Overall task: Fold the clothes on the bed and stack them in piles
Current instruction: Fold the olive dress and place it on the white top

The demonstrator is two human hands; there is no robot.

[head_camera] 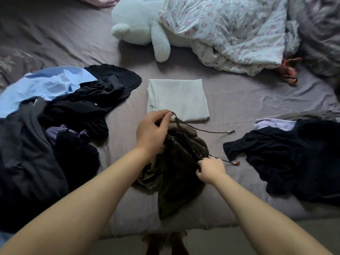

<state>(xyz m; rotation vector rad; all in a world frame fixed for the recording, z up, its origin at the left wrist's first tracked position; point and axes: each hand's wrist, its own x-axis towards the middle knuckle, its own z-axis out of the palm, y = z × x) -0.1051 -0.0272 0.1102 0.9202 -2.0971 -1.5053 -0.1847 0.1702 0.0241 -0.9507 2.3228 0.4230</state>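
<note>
A dark olive-brown garment (176,166) with a braided drawstring lies bunched at the near edge of the bed (239,100), hanging partly over it. My left hand (151,131) pinches the waistband and drawstring at the garment's top. My right hand (211,169) grips the waistband at its right side, where a beaded cord end (235,163) sticks out. The other cord end (230,132) lies on the sheet. Just beyond, a white garment (182,99) lies folded flat. An unfolded heap of black, grey and light blue clothes (55,111) fills the left; a black and lilac heap (294,157) lies at right.
A white plush bear (139,26) lies at the back centre, partly under a floral duvet (230,30). A grey blanket (320,34) is bunched at the far right, with a small red thing (289,70) beside it. The floor shows below the bed's near edge.
</note>
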